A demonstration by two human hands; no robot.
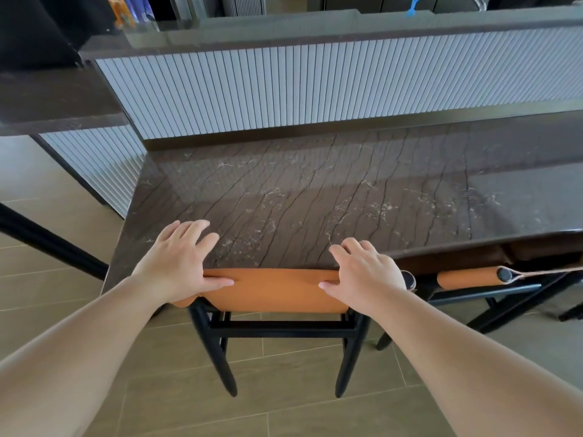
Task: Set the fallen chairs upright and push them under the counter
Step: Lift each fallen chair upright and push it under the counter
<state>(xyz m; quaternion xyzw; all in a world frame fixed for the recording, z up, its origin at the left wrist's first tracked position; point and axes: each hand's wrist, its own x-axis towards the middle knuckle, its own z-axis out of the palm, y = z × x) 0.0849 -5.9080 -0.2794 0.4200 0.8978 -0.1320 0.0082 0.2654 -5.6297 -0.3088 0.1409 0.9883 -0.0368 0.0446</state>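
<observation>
Chair [274, 290]: upright at lower centre, backrest touching the table [315, 197] edge.
Left hand [179, 263]: fingers straight, resting on the backrest's left end.
Right hand [362, 275]: likewise, right end.
Room: second chair [470, 277] just right.

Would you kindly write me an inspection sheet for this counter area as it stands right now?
Surface: dark veined stone counter, glossy, nothing seen on it.
Job's things: near chair upright, orange backrest at the counter edge, black legs on the floor; second chair to its right, upright, tucked under the counter.
Clutter: nothing seen.
Grippers: left hand and right hand rest on the near chair's backrest, thumbs on its near face, fingers relaxed over the top.
Cables: nothing seen.
Surroundings: ribbed white panel behind the counter, tiled floor, blue object on the upper ledge.
</observation>
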